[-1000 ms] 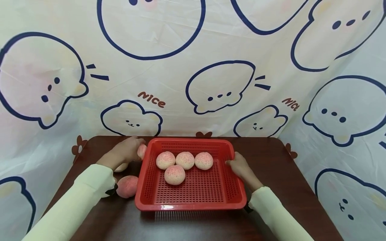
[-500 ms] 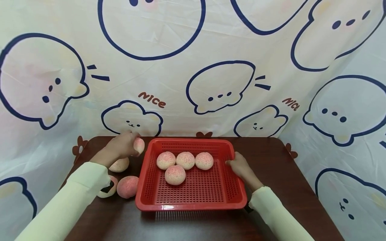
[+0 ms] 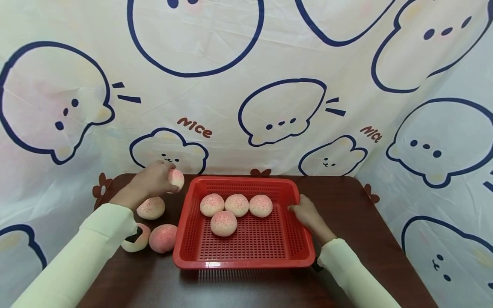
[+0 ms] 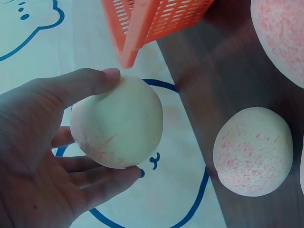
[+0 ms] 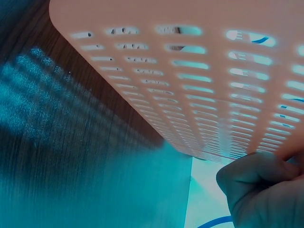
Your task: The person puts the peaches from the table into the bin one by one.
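Note:
My left hand holds a pale pink peach beyond the basket's far left corner. In the left wrist view, the thumb lies on one side of this peach and the fingers on the other. A red perforated plastic basket stands in the middle, with several speckled peaches grouped inside, towards its left and back. My right hand grips the basket's right rim, its thumb over the edge. From the right wrist, the slotted basket wall fills much of the view above the curled hand.
Left of the basket, a deep pink peach, a pale peach partly behind the left sleeve, and another speckled peach lie on the dark wooden table. A cartoon-printed cloth hangs behind the table and along both sides.
My left hand has lifted the peach up and away from the basket's left rim, uncovering the peaches on the table below. My right hand and the basket have stayed put.

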Action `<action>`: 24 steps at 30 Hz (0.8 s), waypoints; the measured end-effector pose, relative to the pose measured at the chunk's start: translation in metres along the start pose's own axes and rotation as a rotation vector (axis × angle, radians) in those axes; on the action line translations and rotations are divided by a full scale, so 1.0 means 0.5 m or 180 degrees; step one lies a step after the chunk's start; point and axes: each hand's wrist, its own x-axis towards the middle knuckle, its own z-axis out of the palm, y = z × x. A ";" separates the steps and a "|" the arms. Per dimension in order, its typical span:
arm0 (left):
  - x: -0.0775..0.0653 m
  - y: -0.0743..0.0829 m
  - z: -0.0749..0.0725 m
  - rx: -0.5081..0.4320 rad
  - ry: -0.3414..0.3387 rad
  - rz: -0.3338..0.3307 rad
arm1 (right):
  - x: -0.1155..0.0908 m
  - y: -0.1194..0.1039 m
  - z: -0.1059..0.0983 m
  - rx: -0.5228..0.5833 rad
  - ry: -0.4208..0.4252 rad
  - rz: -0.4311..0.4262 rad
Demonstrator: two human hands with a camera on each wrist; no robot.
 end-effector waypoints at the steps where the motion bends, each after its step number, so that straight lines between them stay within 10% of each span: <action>1: 0.000 0.002 -0.001 -0.0012 -0.0001 -0.0012 | 0.000 0.000 0.000 -0.0009 -0.0003 -0.0003; 24: -0.008 0.019 -0.007 -0.0091 0.0158 -0.0008 | 0.004 0.003 0.001 -0.0011 -0.0010 -0.0020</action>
